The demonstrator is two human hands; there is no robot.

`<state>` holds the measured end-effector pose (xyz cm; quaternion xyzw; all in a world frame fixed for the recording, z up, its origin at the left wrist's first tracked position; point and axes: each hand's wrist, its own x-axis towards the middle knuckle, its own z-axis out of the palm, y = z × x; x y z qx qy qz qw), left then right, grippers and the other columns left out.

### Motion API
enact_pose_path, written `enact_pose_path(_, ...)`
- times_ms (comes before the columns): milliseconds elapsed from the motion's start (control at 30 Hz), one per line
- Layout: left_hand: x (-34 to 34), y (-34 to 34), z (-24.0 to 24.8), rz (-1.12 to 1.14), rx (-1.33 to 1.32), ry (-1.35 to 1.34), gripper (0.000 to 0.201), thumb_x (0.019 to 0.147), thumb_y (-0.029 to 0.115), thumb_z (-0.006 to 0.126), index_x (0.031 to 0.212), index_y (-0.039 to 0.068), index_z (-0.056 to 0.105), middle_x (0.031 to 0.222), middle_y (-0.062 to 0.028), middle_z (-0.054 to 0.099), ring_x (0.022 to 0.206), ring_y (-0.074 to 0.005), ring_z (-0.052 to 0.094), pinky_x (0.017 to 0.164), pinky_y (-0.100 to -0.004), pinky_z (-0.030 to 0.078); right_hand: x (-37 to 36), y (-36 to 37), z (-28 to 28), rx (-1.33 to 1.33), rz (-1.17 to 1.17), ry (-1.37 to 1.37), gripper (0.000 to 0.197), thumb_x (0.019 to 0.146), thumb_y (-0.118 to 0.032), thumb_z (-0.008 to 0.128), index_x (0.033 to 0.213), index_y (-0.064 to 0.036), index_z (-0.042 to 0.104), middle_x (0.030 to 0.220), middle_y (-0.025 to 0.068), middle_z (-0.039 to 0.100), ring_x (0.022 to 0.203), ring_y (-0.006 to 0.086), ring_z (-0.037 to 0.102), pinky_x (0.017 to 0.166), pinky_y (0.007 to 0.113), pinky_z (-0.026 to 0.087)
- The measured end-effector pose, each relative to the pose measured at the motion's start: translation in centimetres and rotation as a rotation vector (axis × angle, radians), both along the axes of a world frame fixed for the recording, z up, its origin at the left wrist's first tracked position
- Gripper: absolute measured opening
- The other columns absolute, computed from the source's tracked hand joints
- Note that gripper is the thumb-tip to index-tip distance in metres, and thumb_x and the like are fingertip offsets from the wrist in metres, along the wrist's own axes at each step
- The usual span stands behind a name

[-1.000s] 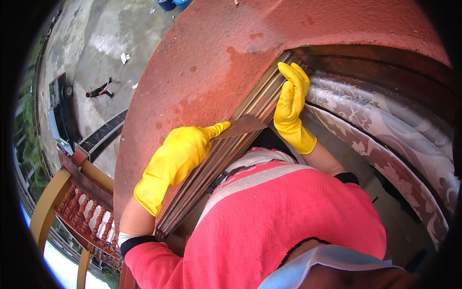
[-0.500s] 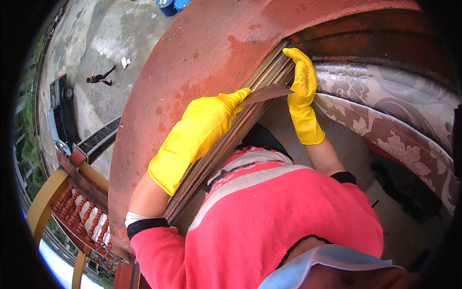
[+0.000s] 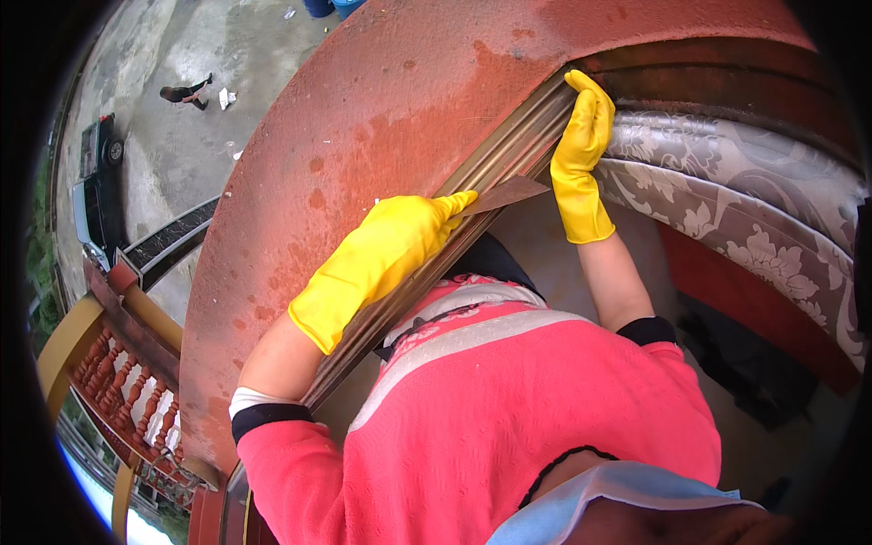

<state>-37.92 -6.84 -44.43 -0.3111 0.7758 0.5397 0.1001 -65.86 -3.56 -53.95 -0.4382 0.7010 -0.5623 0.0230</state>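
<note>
You can read no text, label, brand, number or sign anywhere in view; neither the flat brown blade (image 3: 509, 193) in your gloved left hand (image 3: 386, 245) nor the yellow glove on your right hand (image 3: 583, 150) shows legible lettering. The pale shapes on the curtain (image 3: 763, 256) to your right are floral patterning, not writing. On the distant vehicle (image 3: 104, 195), any marking is too small for you to make out.

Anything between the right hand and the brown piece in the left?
Nothing visible: the brown piece, pinched by the left hand, ends close to the right hand in this view. Can't tell if they touch.
</note>
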Motion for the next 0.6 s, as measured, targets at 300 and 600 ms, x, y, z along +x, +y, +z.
enact_pose_path(300,3.2,-2.5,-0.7,-0.197,-0.017,-0.014,0.04,0.096,0.023,0.056,0.135,0.019,0.06,0.103,-0.0236,0.066,0.095,-0.0417,0.065,0.081,-0.0446,0.052,-0.7,-0.1,-0.4,0.011,-0.021,0.036,0.026,0.101,-0.02,0.052,0.108,-0.0035,0.071,0.108,0.0076,0.07,0.105,0.0231,0.058,0.095,0.037,0.043)
enact_pose_path(600,-1.3,-3.6,-0.8,-0.197,-0.039,0.013,0.04,0.095,0.02,0.056,0.135,0.018,0.06,0.107,-0.0213,0.068,0.096,-0.0431,0.064,0.083,-0.045,0.052,-0.7,0.2,-0.4,0.03,-0.011,-0.005,0.027,0.102,-0.021,0.051,0.11,-0.0038,0.07,0.109,0.0079,0.069,0.105,0.0226,0.058,0.095,0.036,0.043)
